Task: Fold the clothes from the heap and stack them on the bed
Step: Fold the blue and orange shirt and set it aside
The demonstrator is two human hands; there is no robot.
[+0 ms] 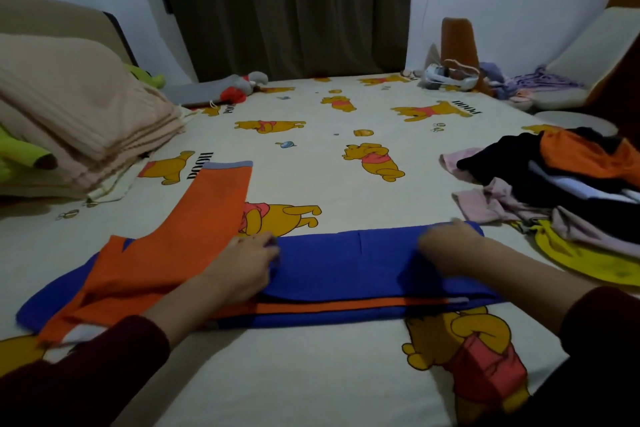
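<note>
A blue and orange shirt (339, 263) lies flat across the near part of the bed (311, 156), partly folded into a long band, with one orange sleeve (214, 204) stretched away to the upper left. My left hand (242, 263) lies on the shirt near its middle, fingers curled onto the blue cloth. My right hand (446, 246) rests on the band's right part; it is blurred, so its fingers are unclear. The heap of clothes (561, 184), black, orange, pink and yellow, lies at the right edge.
A folded beige blanket (69, 114) is piled at the left with green plush toys beside it. A grey and red toy (235, 87) lies by the dark curtain. An orange cushion, a white device and purple clothes sit at the far right.
</note>
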